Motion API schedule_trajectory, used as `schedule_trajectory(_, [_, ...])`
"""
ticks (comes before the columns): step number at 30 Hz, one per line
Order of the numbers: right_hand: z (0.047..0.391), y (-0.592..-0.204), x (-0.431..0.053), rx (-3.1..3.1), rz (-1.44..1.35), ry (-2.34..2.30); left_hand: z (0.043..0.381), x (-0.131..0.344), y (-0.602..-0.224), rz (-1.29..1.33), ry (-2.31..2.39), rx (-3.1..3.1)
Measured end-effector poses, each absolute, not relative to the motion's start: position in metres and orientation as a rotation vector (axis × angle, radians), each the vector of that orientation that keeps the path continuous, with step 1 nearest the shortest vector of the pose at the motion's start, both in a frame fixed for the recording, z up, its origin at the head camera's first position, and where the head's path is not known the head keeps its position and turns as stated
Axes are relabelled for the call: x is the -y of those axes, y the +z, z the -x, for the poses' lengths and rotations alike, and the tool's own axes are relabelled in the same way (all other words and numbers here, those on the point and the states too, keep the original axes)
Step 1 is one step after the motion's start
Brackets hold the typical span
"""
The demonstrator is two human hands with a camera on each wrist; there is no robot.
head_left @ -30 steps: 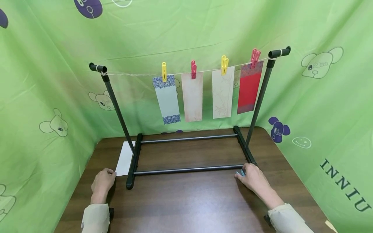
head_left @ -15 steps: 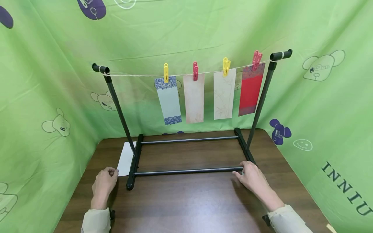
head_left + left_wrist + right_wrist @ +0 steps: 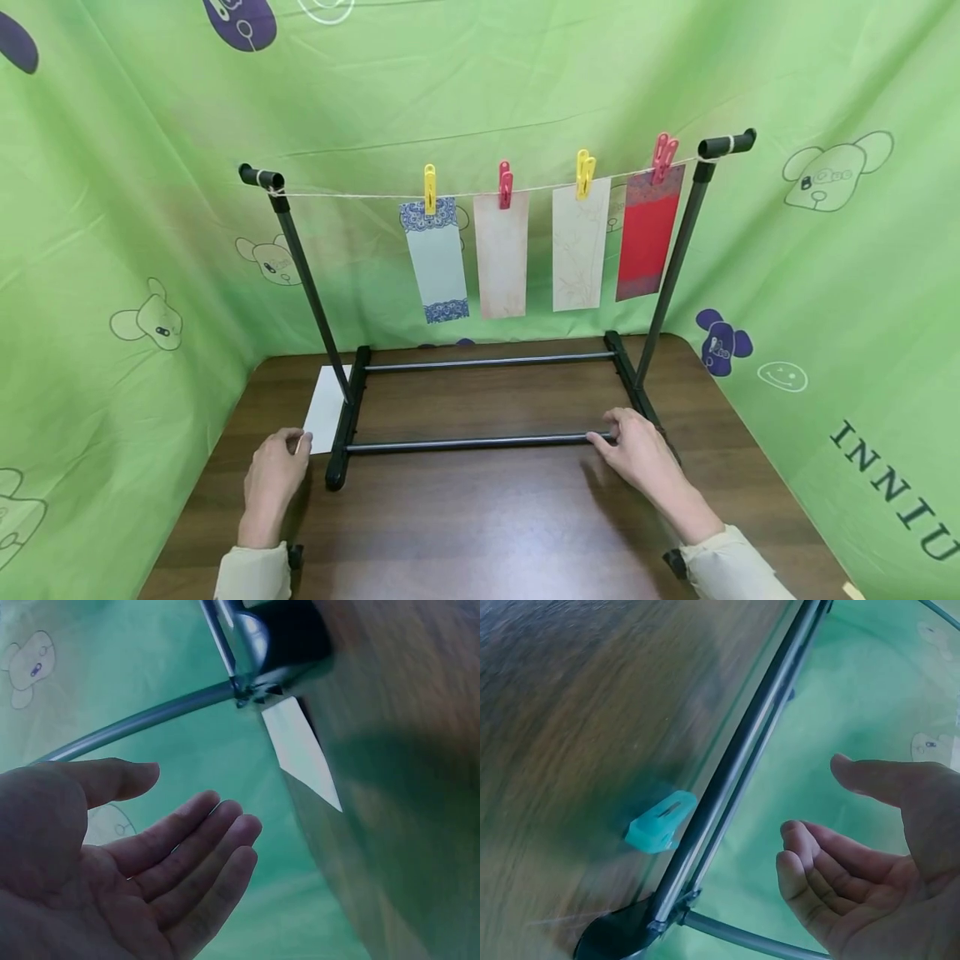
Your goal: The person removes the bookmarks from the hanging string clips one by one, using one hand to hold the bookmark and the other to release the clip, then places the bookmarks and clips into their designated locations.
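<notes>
My left hand (image 3: 273, 475) is just off the near end of a blank white card (image 3: 324, 410), which lies on the table beside the rack's left foot. Its fingers are extended with nothing in them in the left wrist view. Over the front bar (image 3: 472, 443) of the black rack, near the right foot, my right hand (image 3: 647, 457) has its thumb and loosely bent fingers apart and holds nothing. A teal clothespin (image 3: 658, 825) lies on the table by that bar in the right wrist view; the hand hides it in the head view.
A string (image 3: 345, 196) spans the rack's posts. Yellow and red clothespins hold a blue-patterned card (image 3: 437, 267), a pale pink card (image 3: 502, 267), a cream card (image 3: 579, 258) and a red card (image 3: 648, 242) on it. Green curtain (image 3: 135, 208) surrounds the brown table (image 3: 480, 517).
My right hand has lifted off the teal clothespin and shifted left over the front bar. My left hand has moved slightly right beside the white card, and the head view has shifted a little.
</notes>
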State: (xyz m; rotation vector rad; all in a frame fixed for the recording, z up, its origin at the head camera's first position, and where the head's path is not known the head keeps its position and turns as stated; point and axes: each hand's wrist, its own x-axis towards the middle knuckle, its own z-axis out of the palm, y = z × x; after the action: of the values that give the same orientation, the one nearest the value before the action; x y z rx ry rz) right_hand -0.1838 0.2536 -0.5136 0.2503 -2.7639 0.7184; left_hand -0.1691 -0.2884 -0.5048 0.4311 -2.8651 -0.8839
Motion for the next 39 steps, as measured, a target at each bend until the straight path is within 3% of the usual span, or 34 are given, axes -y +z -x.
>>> schedule_trajectory(39, [0.200,-0.504,-0.215,2.521,-0.370,0.838,0.187,0.227,-0.489,-0.066,-1.146,2.593])
